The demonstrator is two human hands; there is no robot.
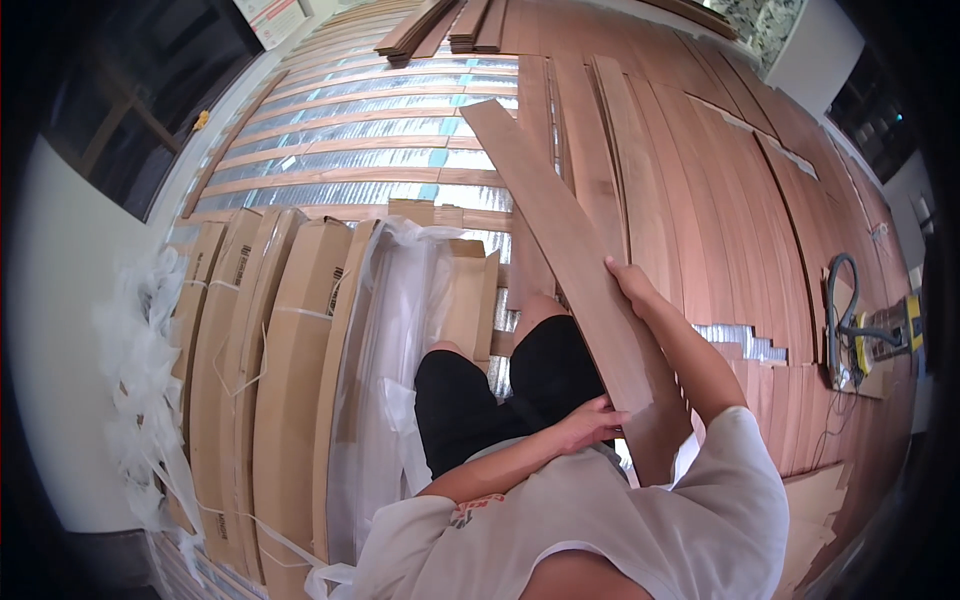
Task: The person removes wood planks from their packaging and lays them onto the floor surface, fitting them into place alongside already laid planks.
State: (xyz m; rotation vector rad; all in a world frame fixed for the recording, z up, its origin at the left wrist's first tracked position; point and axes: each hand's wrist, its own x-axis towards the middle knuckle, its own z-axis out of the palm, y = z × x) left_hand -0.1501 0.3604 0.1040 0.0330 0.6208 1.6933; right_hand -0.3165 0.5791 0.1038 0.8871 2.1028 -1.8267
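Wood flooring [720, 190] fills the frame's right; cardboard cartons [290, 380] crowd the lower left. At centre a long plank [560, 250] slants upward, right hand [630, 283] gripping its edge, left hand [590, 422] clasping its near end. Swung carelessly, the far tip could strike loose boards [440, 25] stacked at top.

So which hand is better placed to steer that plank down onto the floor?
Probably the right hand: it grips the plank farther up its edge. The left hand only holds the near end.
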